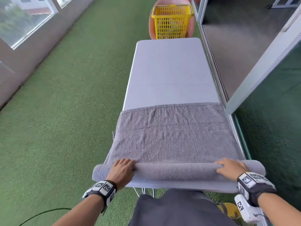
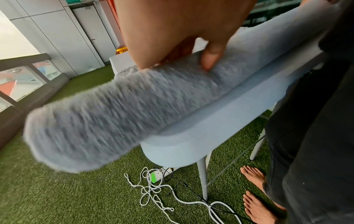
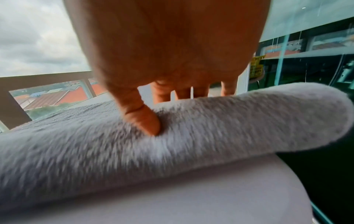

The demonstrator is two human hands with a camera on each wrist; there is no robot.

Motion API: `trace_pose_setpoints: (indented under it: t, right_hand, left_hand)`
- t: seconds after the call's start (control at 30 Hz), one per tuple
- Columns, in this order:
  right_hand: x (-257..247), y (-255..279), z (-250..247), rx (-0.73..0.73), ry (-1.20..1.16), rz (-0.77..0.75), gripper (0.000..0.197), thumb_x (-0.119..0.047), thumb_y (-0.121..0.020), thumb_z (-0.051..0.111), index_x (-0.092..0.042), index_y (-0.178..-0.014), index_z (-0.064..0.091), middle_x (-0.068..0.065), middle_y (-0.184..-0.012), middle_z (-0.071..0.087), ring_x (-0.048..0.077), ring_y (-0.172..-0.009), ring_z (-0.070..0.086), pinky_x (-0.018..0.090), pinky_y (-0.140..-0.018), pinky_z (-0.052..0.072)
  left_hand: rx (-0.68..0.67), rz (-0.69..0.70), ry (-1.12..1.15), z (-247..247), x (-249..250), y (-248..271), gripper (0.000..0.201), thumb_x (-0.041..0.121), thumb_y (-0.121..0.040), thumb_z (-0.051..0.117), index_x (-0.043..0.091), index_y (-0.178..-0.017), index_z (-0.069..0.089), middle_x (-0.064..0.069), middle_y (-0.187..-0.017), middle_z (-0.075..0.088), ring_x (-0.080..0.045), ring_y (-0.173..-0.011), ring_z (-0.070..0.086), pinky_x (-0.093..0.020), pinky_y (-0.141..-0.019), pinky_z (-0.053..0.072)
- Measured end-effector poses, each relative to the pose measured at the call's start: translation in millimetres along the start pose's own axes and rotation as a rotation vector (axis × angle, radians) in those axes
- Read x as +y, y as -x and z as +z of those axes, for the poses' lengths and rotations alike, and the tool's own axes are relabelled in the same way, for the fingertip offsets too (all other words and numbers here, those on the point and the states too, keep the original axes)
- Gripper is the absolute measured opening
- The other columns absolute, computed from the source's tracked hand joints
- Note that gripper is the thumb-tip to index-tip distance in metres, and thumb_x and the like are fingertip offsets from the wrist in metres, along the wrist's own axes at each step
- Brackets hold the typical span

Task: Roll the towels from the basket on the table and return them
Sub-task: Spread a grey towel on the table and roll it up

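A grey towel (image 1: 171,137) lies across the near half of a narrow white table (image 1: 169,70). Its near end is wound into a thick roll (image 1: 175,170) whose ends overhang both table sides. My left hand (image 1: 123,168) grips the roll near its left end, thumb (image 2: 210,59) on the near side of the roll (image 2: 107,115), fingers over the top. My right hand (image 1: 231,167) grips it near the right end, thumb (image 3: 143,119) dug into the pile of the roll (image 3: 210,128). The yellow basket (image 1: 171,22) stands beyond the table's far end.
The basket sits on a round pink seat (image 1: 191,25). A glass sliding door (image 1: 268,128) runs close along the table's right side. Artificial grass (image 1: 65,111) spreads to the left. Tangled cables and a power strip (image 2: 153,181) lie under the table by my bare feet (image 2: 256,197).
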State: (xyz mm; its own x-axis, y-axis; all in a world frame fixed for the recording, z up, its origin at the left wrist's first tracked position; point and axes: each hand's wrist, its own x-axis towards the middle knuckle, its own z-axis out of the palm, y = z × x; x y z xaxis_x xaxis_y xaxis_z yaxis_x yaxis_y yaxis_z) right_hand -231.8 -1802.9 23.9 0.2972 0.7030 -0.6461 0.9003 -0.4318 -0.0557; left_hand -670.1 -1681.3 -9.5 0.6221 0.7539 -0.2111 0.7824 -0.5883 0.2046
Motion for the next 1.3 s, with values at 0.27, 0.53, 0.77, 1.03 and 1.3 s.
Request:
trace_pose_setpoints:
  t: [0.27, 0.53, 0.77, 1.03, 1.3]
  right_hand:
    - [3, 19, 29, 0.184, 0.116, -0.049, 0.066, -0.047, -0.085, 0.057, -0.049, -0.142, 0.024, -0.025, -0.149, 0.028, 0.007, -0.14, 0.023, 0.044, -0.117, -0.001]
    - [9, -8, -6, 0.284, -0.028, -0.048, 0.055, -0.06, -0.094, 0.035, -0.047, -0.146, 0.022, -0.018, -0.155, 0.023, 0.01, -0.142, 0.024, 0.052, -0.118, -0.001]
    - [4, 8, 7, 0.17, 0.142, -0.031, 0.057, -0.045, -0.082, 0.059, -0.046, -0.135, 0.039, -0.022, -0.14, 0.044, 0.008, -0.13, 0.037, 0.049, -0.116, 0.007]
    - [3, -7, -3, 0.261, 0.017, -0.048, 0.068, -0.066, -0.09, 0.039, -0.039, -0.149, 0.02, -0.021, -0.155, 0.019, 0.008, -0.146, 0.016, 0.05, -0.115, -0.008]
    - [0, -9, -14, 0.172, 0.097, -0.044, 0.045, -0.041, -0.086, 0.054, -0.043, -0.131, 0.049, -0.017, -0.138, 0.048, 0.01, -0.13, 0.039, 0.051, -0.117, 0.003]
  left_hand:
    - [-0.054, -0.071, -0.077, 13, 10, 5, 0.064, 0.047, -0.077, 0.069, 0.015, -0.131, 0.056, 0.0, -0.134, 0.057, -0.022, -0.126, 0.052, -0.043, -0.118, 0.014]
    - [0.081, -0.212, 0.039, -15, 6, -29, 0.065, 0.05, -0.095, 0.007, 0.02, -0.152, 0.018, 0.007, -0.154, 0.02, -0.016, -0.145, 0.018, -0.038, -0.118, 0.001]
    - [-0.012, -0.107, -0.1, -2, 11, -20, 0.037, 0.039, -0.071, 0.067, 0.022, -0.104, 0.064, 0.006, -0.104, 0.068, -0.02, -0.104, 0.061, -0.044, -0.113, 0.028]
    - [-0.116, -0.197, 0.003, -24, 5, -45, 0.071, 0.056, -0.098, 0.026, 0.017, -0.152, -0.001, 0.005, -0.154, -0.006, -0.018, -0.146, -0.003, -0.044, -0.117, -0.009]
    - [-0.129, -0.135, -0.057, -29, 7, -49, 0.061, 0.051, -0.08, 0.013, 0.023, -0.116, 0.053, 0.004, -0.123, 0.059, -0.015, -0.117, 0.05, -0.044, -0.116, 0.019]
